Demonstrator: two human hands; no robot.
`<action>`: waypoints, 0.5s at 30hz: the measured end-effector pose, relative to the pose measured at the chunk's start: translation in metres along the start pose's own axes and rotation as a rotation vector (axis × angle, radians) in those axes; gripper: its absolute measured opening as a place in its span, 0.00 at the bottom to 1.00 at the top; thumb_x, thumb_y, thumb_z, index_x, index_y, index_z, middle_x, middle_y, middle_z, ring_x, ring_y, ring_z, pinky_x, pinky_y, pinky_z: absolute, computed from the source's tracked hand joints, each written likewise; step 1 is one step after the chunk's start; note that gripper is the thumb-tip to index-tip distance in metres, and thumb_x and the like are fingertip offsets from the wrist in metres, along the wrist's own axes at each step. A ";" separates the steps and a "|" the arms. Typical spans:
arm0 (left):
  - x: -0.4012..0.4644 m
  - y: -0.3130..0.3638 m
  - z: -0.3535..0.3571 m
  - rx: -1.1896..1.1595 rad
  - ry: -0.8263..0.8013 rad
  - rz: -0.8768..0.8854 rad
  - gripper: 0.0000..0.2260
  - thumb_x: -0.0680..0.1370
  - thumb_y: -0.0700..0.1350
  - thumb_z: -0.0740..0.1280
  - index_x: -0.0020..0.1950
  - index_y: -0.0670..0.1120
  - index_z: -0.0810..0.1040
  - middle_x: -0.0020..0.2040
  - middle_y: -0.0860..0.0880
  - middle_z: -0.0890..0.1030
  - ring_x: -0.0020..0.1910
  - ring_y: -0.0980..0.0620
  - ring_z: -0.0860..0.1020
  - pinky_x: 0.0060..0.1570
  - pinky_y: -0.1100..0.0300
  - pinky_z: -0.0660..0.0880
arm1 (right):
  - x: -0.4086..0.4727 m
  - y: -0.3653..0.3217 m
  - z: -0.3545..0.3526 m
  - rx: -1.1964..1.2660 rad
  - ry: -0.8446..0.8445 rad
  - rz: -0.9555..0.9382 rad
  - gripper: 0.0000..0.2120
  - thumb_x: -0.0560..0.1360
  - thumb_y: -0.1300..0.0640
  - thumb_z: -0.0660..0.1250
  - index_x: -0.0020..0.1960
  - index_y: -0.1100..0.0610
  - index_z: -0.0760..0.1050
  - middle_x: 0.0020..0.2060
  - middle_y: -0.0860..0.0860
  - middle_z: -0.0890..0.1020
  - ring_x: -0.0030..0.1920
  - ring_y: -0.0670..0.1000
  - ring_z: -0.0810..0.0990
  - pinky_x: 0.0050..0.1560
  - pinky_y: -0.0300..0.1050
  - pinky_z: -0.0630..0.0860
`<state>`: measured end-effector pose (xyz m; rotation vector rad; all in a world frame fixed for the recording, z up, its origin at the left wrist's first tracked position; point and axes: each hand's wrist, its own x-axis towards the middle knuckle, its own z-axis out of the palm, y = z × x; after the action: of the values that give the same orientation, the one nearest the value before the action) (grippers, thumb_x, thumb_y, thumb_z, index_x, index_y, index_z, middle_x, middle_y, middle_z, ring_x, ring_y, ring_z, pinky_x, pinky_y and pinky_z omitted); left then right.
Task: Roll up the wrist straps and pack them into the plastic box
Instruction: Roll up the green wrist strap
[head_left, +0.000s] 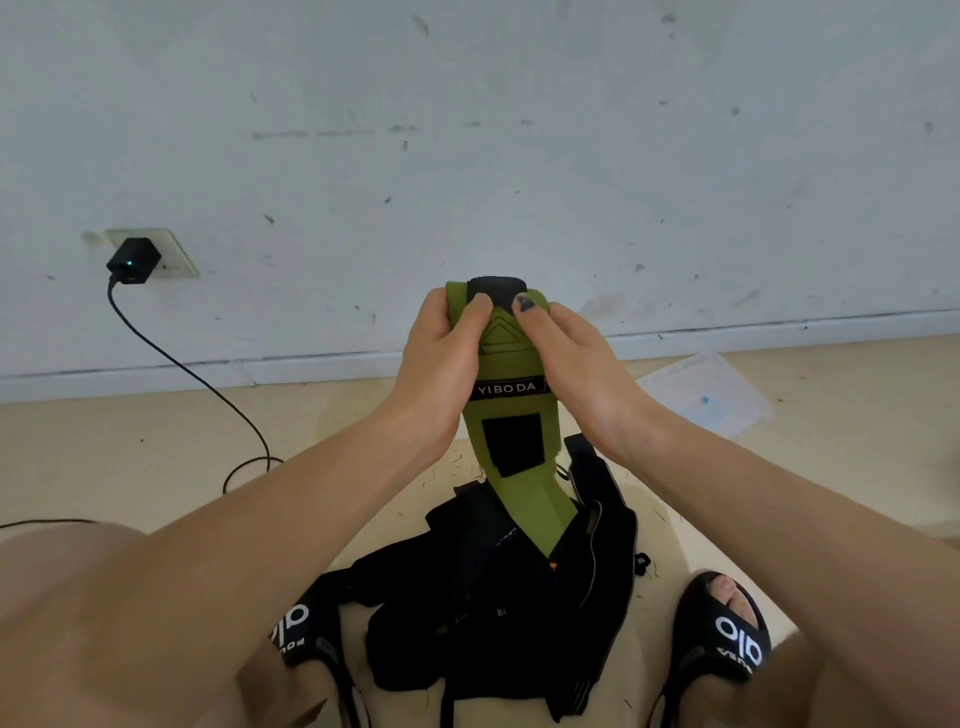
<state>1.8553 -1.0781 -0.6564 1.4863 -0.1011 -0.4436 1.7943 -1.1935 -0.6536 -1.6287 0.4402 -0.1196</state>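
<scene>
Green wrist strap (511, 374) is held up, gripped at its top by both the left hand (441, 353) and right hand (576, 358), thumbs pressing its black end. Its tail hangs onto black straps (498, 597) on the floor (156, 447).

"YIBODA" on the green wrist strap (511, 415), partial white lettering on the black sandals (727, 644)
</scene>
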 end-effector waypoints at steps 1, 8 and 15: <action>0.001 0.001 -0.001 0.007 0.017 0.012 0.08 0.84 0.48 0.63 0.60 0.46 0.77 0.58 0.45 0.83 0.53 0.51 0.84 0.49 0.56 0.81 | -0.001 -0.001 0.002 -0.066 0.008 -0.024 0.22 0.84 0.44 0.60 0.58 0.64 0.77 0.46 0.56 0.82 0.48 0.52 0.83 0.56 0.55 0.80; -0.009 -0.002 0.005 -0.029 -0.103 -0.062 0.14 0.84 0.56 0.62 0.65 0.51 0.77 0.58 0.51 0.84 0.57 0.55 0.83 0.58 0.54 0.80 | 0.002 -0.003 -0.004 0.062 0.091 -0.063 0.20 0.85 0.47 0.60 0.56 0.66 0.76 0.44 0.56 0.82 0.45 0.53 0.82 0.51 0.58 0.82; 0.002 0.018 -0.002 -0.122 -0.004 -0.036 0.14 0.84 0.53 0.63 0.64 0.46 0.79 0.57 0.46 0.85 0.55 0.48 0.85 0.51 0.53 0.83 | -0.004 -0.002 -0.001 -0.071 0.005 -0.052 0.21 0.86 0.47 0.58 0.57 0.64 0.78 0.52 0.63 0.84 0.53 0.61 0.85 0.58 0.64 0.81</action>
<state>1.8613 -1.0767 -0.6396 1.3687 -0.0494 -0.4737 1.7906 -1.1931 -0.6504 -1.7102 0.4103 -0.1482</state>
